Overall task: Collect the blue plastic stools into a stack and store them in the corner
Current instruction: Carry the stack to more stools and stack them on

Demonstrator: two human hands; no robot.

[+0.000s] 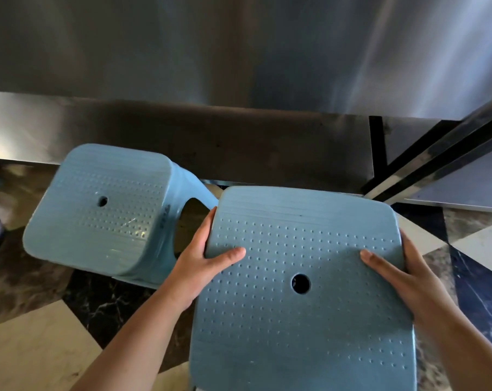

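the near stool [304, 294] is blue plastic, its square seat dotted with small bumps around one round hole — we grip it by both side edges. our left hand [202, 261] and right hand [402, 277] clasp it, thumbs on top, fingers wrapped under the rim. a second stool [103, 210] stands just beside it on the marble floor [36, 345], before a steel wall [239, 52].
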